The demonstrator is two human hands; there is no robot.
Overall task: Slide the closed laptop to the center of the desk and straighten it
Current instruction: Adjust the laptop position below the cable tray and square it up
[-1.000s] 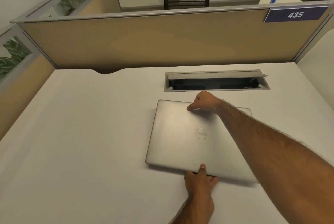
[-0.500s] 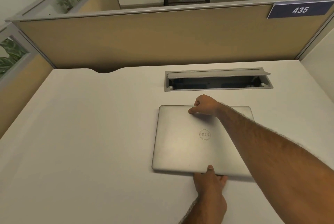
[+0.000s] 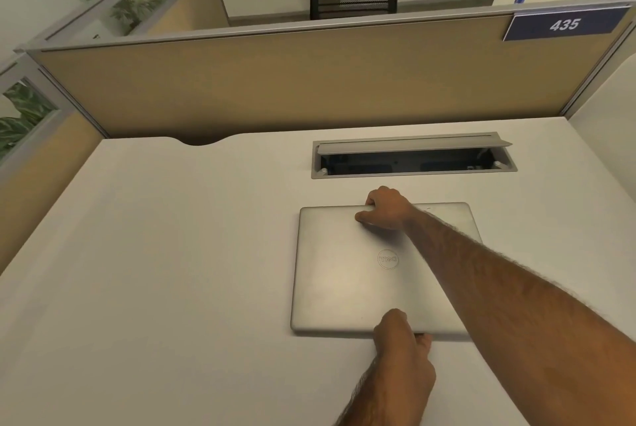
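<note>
A closed silver laptop [image 3: 340,274] with a round logo on its lid lies flat on the white desk [image 3: 165,270], its edges about parallel to the desk's back edge. My right hand [image 3: 387,208] curls over the laptop's far edge, thumb on the lid. My left hand [image 3: 402,339] grips the near edge, thumb on top and fingers underneath. My right forearm crosses the lid's right side and hides that part.
An open cable tray [image 3: 413,159] with a raised grey flap is set into the desk just behind the laptop. Tan partition panels [image 3: 275,88] wall the desk at the back and left. A blue sign reading 435 [image 3: 564,25] hangs at the top right.
The laptop has turned clockwise from a skewed angle to square with the desk. Both hands kept their hold on its far and near edges.
</note>
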